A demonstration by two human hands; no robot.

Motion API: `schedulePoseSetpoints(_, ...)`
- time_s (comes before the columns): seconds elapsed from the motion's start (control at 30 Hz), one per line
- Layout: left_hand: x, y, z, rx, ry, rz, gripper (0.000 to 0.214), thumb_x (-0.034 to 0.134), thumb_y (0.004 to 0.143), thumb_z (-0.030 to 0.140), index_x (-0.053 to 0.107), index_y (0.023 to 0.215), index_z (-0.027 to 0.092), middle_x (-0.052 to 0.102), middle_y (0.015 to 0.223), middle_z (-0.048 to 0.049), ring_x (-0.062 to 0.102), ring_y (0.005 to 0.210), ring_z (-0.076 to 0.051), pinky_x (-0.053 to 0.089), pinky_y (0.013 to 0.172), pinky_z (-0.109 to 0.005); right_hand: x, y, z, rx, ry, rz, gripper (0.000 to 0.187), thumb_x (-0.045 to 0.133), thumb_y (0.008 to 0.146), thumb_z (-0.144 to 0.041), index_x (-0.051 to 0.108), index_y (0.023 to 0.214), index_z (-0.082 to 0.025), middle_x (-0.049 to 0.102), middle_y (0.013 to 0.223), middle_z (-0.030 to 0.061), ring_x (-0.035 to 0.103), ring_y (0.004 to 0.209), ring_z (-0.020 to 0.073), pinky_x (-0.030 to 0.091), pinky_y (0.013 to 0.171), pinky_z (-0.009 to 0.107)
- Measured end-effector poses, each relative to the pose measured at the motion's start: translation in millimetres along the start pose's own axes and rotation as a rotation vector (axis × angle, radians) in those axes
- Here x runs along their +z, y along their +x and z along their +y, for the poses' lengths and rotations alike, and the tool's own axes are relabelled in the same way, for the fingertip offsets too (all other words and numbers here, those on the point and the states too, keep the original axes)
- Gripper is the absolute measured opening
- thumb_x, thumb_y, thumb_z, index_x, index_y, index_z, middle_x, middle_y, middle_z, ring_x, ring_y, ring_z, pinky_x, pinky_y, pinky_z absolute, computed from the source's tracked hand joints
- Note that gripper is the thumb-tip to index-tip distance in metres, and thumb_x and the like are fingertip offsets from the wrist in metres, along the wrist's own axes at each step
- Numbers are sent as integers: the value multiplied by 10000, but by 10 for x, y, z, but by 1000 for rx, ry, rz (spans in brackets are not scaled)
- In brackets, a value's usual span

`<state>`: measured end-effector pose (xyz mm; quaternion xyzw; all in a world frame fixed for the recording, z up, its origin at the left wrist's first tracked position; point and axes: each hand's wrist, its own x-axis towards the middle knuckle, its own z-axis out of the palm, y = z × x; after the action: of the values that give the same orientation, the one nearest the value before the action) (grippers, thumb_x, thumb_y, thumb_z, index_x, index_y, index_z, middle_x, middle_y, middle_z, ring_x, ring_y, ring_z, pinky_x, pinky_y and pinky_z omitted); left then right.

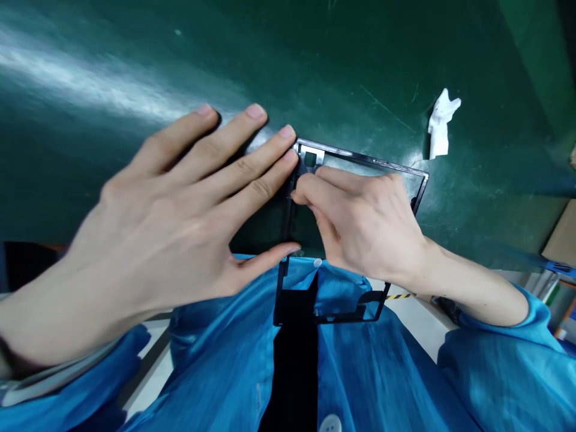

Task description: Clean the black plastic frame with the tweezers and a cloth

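A thin black rectangular frame [369, 161] lies half on the green table, its near end hanging over the edge above my blue coat. My left hand [180, 216] is spread flat, fingers stretched out, fingertips and thumb touching the frame's left side. My right hand [364, 228] rests over the frame's middle with its fingers curled and pinched together at the frame's far left corner, beside a small light patch [312, 155] there. Whatever the pinch holds is too small to see.
A crumpled white scrap [440, 125] lies on the green table [315, 60] to the far right. A cardboard box edge [562, 237] and some blue and metal items [551, 273] sit at the right. The floor shows below the table edge.
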<state>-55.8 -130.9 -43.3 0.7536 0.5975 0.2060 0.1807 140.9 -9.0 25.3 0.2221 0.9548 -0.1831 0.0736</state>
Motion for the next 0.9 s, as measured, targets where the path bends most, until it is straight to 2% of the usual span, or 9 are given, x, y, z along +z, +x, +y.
schedulePoseSetpoints(0.17, 6, 6, 0, 16, 21, 4, 864, 412, 1018, 686, 125, 1725, 281, 251, 1822, 0, 267, 1703, -352, 288, 1430, -644, 3, -14, -17, -5, -21, 1, 348, 368, 1000, -186, 684, 1146, -198, 701, 914, 2, 544, 652, 102, 116, 614, 325)
schedulePoseSetpoints(0.27, 9, 3, -5, 13, 6, 1, 864, 412, 1015, 685, 119, 1725, 290, 229, 1828, 20, 256, 1705, -358, 273, 1439, -647, -5, -14, -28, 1, -13, -1, 328, 381, 1008, -193, 675, 1152, -209, 691, 904, -3, 536, 645, 98, 112, 623, 325)
schedulePoseSetpoints(0.4, 8, -6, -5, 5, -8, 2, 875, 451, 1004, 688, 137, 1724, 303, 247, 1825, 33, 274, 1694, -374, 255, 1450, -622, -7, -13, 29, 21, 83, -16, 278, 405, 991, -178, 667, 1084, -194, 699, 919, -1, 587, 717, 108, 231, 631, 307)
schedulePoseSetpoints(0.47, 8, -11, -3, 19, 22, 10, 896, 464, 1000, 692, 145, 1725, 273, 272, 1819, -3, 288, 1692, -367, 276, 1441, -613, -1, -35, 99, 8, 243, -4, 221, 445, 1001, -204, 649, 1086, -193, 706, 912, -12, 610, 753, 99, 340, 650, 297)
schedulePoseSetpoints(0.57, 13, -13, -4, 29, 57, 36, 887, 442, 1011, 684, 151, 1723, 243, 289, 1812, -26, 291, 1699, -328, 301, 1431, -606, 11, -107, 204, -42, 559, 104, 150, 495, 1052, -235, 629, 1118, -222, 720, 960, -30, 638, 772, 50, 489, 685, 230)
schedulePoseSetpoints(0.67, 18, -11, -5, 23, 46, 42, 868, 423, 1015, 687, 125, 1723, 283, 272, 1815, 15, 302, 1692, -324, 313, 1423, -625, 46, -186, 253, 40, 882, 198, 171, 531, 1097, -292, 682, 1101, -213, 748, 1033, 6, 689, 775, 46, 586, 675, 181)
schedulePoseSetpoints(0.73, 20, -9, -6, 28, 45, 43, 879, 435, 1005, 693, 136, 1723, 284, 280, 1812, 13, 317, 1684, -342, 317, 1416, -632, 100, -217, 258, 86, 1096, 184, 243, 573, 1095, -358, 714, 1203, -192, 773, 1083, 41, 746, 836, 77, 641, 695, 190)
schedulePoseSetpoints(0.83, 23, -7, -11, 39, 51, 59, 880, 439, 994, 679, 184, 1720, 250, 308, 1804, -5, 337, 1673, -359, 312, 1413, -618, 219, -226, 255, 51, 1308, 133, 334, 548, 1107, -324, 687, 1366, -165, 763, 1267, 74, 780, 1109, 127, 704, 934, 253)
schedulePoseSetpoints(0.9, 23, -7, -18, 45, 56, 62, 873, 430, 996, 669, 202, 1717, 234, 317, 1799, -13, 340, 1670, -365, 310, 1410, -618, 297, -218, 256, -15, 1364, 136, 330, 547, 1098, -268, 683, 1377, -155, 754, 1280, 68, 762, 1192, 133, 692, 1024, 270)
